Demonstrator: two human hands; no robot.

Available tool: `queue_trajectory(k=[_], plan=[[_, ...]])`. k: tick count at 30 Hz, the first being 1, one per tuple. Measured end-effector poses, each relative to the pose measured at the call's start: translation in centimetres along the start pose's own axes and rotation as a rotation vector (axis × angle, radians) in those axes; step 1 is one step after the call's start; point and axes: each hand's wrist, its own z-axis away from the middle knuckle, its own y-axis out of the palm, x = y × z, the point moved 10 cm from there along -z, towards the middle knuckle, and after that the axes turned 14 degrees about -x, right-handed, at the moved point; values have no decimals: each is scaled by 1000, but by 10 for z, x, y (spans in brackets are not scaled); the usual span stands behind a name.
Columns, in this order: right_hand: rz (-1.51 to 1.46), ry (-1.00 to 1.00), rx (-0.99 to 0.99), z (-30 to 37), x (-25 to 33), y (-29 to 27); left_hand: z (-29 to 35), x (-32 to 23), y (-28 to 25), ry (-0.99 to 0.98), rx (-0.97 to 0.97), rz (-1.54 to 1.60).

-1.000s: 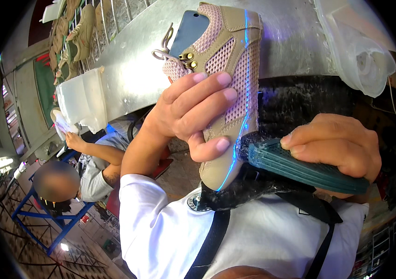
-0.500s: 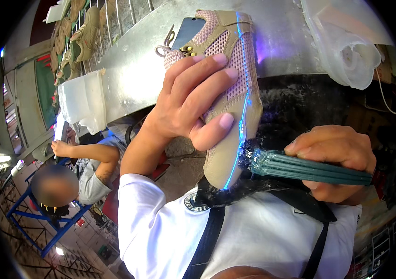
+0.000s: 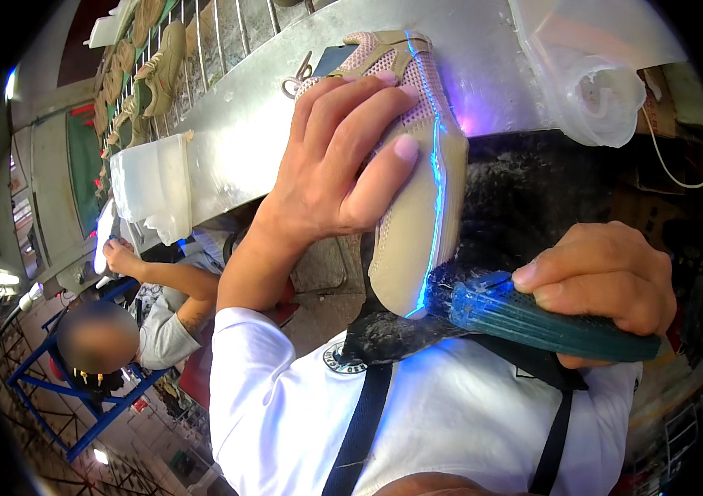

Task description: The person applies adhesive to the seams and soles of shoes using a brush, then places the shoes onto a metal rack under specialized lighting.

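My left hand (image 3: 327,161) is closed over the upper of a beige shoe (image 3: 409,227) with pink mesh panels, its toe pointing toward me. A thin blue line of light runs along the shoe's side from heel to toe. In my right hand (image 3: 612,277) is a brush with a ribbed dark green handle (image 3: 558,322), gripped with the fingers above and thumb side hidden. Its dark bristles (image 3: 442,289) reach the lower edge of the toe, beside the light line. A dark insert and a lace loop (image 3: 295,83) show at the shoe's opening.
A metal table (image 3: 236,136) lies beyond the shoe. On it stand a cut translucent plastic container (image 3: 153,182) at left and another (image 3: 599,99) at right. More shoes (image 3: 160,74) sit on a wire rack, far left. Another person (image 3: 178,322) works at left. A white cable (image 3: 669,169) hangs at right.
The shoe has tilted, its heel shifting left and its toe slightly right and up. The brush has turned, showing a broader handle face, with its rear end lower. The other person's hand has moved.
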Motion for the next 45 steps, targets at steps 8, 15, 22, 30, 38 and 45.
queue_trajectory(k=[8,15,22,30,38,45], plan=[[187,-136,-107,-5,30,-6,-18,14,4,-81,42,-31],[345,-168,-43,-33,50,-15,-37,22,9,-166,43,-13],[412,-199,170,-78,45,-29,-62,42,16,-261,227,62],[499,-291,430,-105,60,-30,-79,65,31,-329,423,69],[-7,178,81,-93,-8,-69,-84,81,18,-465,421,241],[-403,163,-310,-75,-69,-38,-69,98,28,-554,439,487]])
